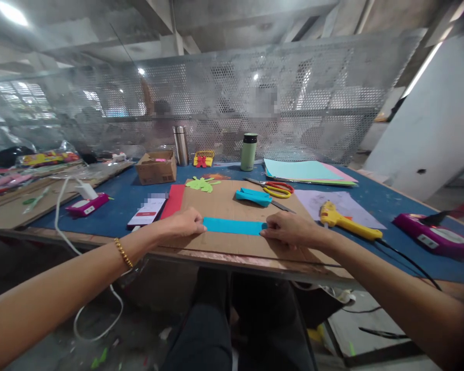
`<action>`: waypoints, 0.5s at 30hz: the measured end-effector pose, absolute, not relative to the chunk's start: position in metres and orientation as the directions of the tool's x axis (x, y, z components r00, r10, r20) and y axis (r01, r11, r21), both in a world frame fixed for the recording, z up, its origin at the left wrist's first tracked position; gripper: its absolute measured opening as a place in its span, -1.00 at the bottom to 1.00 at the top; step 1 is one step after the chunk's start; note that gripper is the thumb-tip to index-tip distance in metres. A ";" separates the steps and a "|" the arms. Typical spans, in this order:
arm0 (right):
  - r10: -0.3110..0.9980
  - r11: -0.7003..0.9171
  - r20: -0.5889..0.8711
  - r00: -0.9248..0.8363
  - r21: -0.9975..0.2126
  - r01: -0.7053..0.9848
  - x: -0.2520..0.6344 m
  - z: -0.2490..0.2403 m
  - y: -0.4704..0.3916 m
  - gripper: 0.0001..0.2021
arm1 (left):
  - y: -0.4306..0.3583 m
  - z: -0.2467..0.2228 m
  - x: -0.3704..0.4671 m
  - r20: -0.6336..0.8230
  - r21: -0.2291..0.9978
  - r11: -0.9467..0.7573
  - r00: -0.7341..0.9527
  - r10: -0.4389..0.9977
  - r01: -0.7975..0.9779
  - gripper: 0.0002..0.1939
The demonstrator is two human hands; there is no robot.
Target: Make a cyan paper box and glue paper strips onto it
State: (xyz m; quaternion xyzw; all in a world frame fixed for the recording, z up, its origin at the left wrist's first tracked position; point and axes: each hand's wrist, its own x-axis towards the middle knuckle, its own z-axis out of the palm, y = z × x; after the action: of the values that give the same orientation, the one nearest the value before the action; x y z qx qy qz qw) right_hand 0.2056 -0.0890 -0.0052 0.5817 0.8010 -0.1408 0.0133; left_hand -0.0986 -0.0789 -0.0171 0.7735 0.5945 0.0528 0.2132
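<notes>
blue strip [234, 226] spans between both hands' fingers [268, 233]

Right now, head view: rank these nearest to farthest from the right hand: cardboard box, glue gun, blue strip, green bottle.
1. Blue strip: its right end is pinched in the right hand.
2. Glue gun: just right of the hand.
3. Green bottle: at the back of the table, slightly left of the hand.
4. Cardboard box: toward the back, far left.
</notes>
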 end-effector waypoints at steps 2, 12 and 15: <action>0.925 0.294 -0.182 -0.333 -0.211 0.932 0.206 -0.005 -0.089 -0.63 | -0.080 -0.015 -0.102 -0.176 0.373 -0.202 0.283 0.943 0.906 -0.72; 0.937 0.293 -0.148 -0.318 -0.166 0.942 0.202 -0.002 -0.091 -0.65 | -0.103 -0.006 -0.091 0.073 0.140 -0.228 0.220 0.973 0.964 -0.79; 0.940 0.293 -0.134 -0.313 -0.153 0.944 0.203 -0.004 -0.090 -0.66 | -0.128 -0.013 -0.056 0.417 -0.080 -0.447 0.437 0.797 0.891 -0.76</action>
State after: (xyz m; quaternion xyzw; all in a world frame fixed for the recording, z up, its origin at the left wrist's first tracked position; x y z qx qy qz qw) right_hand 0.2029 -0.0899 -0.0036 0.5859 0.8039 -0.1016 0.0092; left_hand -0.0564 -0.1284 -0.0132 0.8351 0.5052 0.1617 -0.1458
